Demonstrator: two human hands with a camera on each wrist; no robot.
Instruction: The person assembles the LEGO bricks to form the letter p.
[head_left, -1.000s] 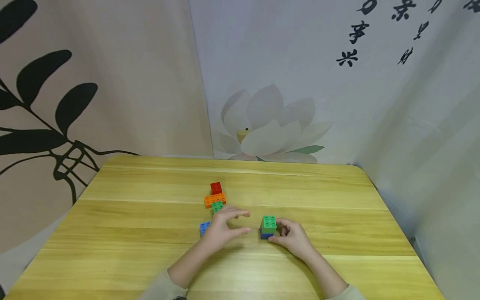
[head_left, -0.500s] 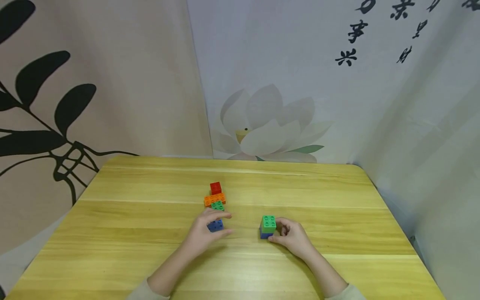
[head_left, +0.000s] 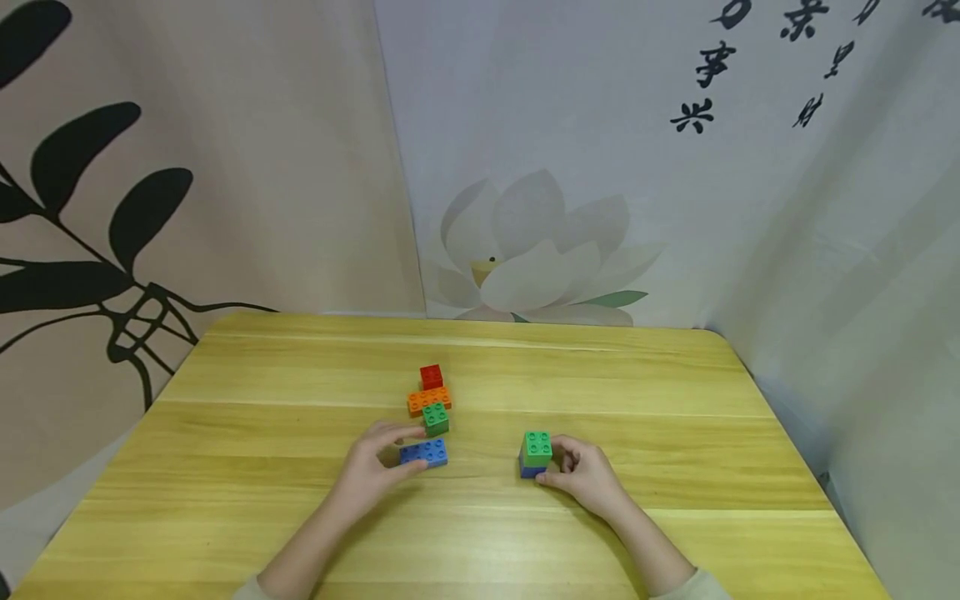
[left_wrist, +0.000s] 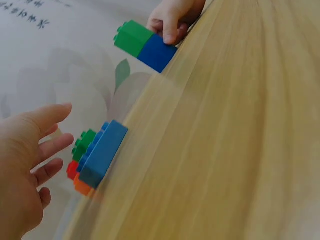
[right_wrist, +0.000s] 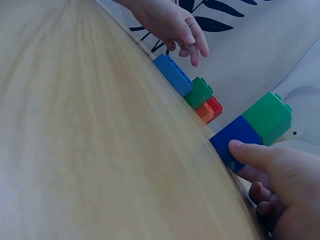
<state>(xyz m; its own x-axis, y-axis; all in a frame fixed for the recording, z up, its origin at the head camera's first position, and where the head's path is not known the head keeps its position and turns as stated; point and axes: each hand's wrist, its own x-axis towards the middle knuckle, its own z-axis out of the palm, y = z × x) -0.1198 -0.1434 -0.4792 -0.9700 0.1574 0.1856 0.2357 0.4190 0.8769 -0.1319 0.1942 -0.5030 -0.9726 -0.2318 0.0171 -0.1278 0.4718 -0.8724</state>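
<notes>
A green brick sits on a dark blue brick on the table. My right hand pinches the blue one between thumb and fingers, which the right wrist view also shows at the blue brick. My left hand hovers with spread fingers at the left end of a lighter blue brick. In the left wrist view a gap separates the left hand from that blue brick. Just behind it stands a small green brick.
Behind the small green brick lie an orange brick and a red brick. The wooden table ends at a curtain printed with leaves, a flower and dark characters.
My left hand has moved left, from between the bricks to the left side of the lighter blue brick, uncovering it and the small green one. The right hand has stayed in place.
</notes>
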